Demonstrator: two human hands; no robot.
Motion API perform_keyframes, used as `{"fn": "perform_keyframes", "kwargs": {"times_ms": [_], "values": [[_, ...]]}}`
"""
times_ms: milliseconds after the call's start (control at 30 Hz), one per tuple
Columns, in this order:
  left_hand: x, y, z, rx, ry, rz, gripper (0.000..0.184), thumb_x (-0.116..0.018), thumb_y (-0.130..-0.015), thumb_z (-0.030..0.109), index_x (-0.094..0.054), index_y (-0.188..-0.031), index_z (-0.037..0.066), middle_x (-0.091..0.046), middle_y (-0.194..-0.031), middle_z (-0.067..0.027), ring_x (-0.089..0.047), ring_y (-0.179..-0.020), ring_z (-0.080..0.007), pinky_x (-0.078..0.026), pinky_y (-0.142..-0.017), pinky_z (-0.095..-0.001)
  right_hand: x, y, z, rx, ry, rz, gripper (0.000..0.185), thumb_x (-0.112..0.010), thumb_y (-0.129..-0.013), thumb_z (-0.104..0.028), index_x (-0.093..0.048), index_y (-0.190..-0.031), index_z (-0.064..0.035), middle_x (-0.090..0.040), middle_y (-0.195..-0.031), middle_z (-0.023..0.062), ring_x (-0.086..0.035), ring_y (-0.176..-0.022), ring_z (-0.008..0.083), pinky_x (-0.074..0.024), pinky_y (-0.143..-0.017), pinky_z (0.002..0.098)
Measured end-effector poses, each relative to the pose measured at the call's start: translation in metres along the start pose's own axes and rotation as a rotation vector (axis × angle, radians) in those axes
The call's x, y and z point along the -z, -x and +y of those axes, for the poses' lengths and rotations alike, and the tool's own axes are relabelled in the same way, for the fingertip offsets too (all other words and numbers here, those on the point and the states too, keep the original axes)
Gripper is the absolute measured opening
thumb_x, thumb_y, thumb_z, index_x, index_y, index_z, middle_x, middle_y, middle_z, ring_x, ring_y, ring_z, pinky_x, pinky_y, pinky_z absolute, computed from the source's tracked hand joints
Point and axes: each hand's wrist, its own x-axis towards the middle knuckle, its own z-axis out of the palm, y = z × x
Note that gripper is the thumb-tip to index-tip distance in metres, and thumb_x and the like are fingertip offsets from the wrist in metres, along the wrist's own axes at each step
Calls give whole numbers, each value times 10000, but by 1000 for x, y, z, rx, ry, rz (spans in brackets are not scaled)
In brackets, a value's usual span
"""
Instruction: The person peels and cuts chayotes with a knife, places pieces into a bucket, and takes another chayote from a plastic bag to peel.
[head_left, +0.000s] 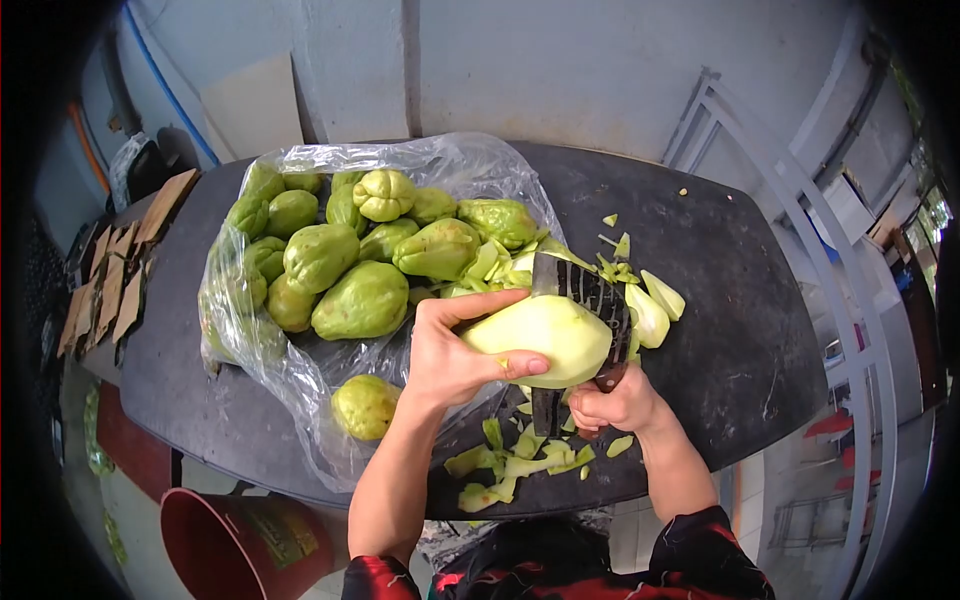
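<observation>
My left hand [465, 350] grips a peeled, pale green chayote [550, 342] above the near edge of the table, thumb in front and fingers around the far side. In my right hand [622, 402] is the brown handle of a knife [610, 305] with a broad, dark, wet-looking blade. The blade stands just behind and right of the chayote, which hides part of it. Beneath the chayote, a dark flat strip [546, 410] shows; I cannot tell what it belongs to. Peelings [520, 462] lie below my hands, and pale cut pieces [650, 312] lie to the right.
A clear plastic bag [300, 400] with several unpeeled chayotes [360, 300] spreads over the left of the dark table [740, 300]. One loose chayote [365, 407] rests near its front edge. A red-brown bucket [200, 540] stands on the floor, front left. White metal rails [800, 180] rise at right.
</observation>
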Motion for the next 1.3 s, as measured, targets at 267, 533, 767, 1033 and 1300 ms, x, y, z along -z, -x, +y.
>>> {"fn": "perform_keyframes", "kwargs": {"times_ms": [267,533,767,1033,1300], "values": [[-3,-4,-9,-59,-18,43,646,-968,-572,212,-716,-1083,-92,-727,-971,-117,-682,-857,-148,-544,-794,-270,-12,-4,9,2,-75,-26,196,-499,-826,102,-471,-701,-47,-438,-521,-13,-427,-416,85,-353,-402,293],[-16,-3,-34,-38,170,85,550,-879,-751,167,-677,-1202,-75,-729,-1054,-102,-672,-927,-131,-538,-862,-272,-1,-7,14,128,-129,-84,313,-495,-848,107,-358,-653,-96,-408,-524,-4,-397,-430,84,-328,-415,298],[-23,1,-36,-72,225,117,571,-895,-734,187,-679,-1185,-88,-732,-1037,-118,-677,-936,-152,-540,-867,-281,-13,-2,20,96,-14,-29,265,-462,-812,138,-394,-664,-70,-412,-512,25,-404,-424,118,-338,-419,318],[-16,1,-36,-96,105,95,583,-894,-725,200,-675,-1175,-98,-729,-1028,-134,-685,-914,-161,-550,-844,-295,-1,-1,21,21,-16,-91,270,-542,-849,51,-405,-665,-91,-461,-537,-8,-466,-448,98,-374,-418,295],[-11,1,-37,-155,27,23,642,-880,-758,266,-640,-1228,-101,-715,-1071,-122,-672,-935,-161,-540,-850,-296,-4,1,2,14,91,-83,282,-439,-816,147,-355,-680,-85,-393,-516,12,-376,-429,108,-322,-418,320]]}}
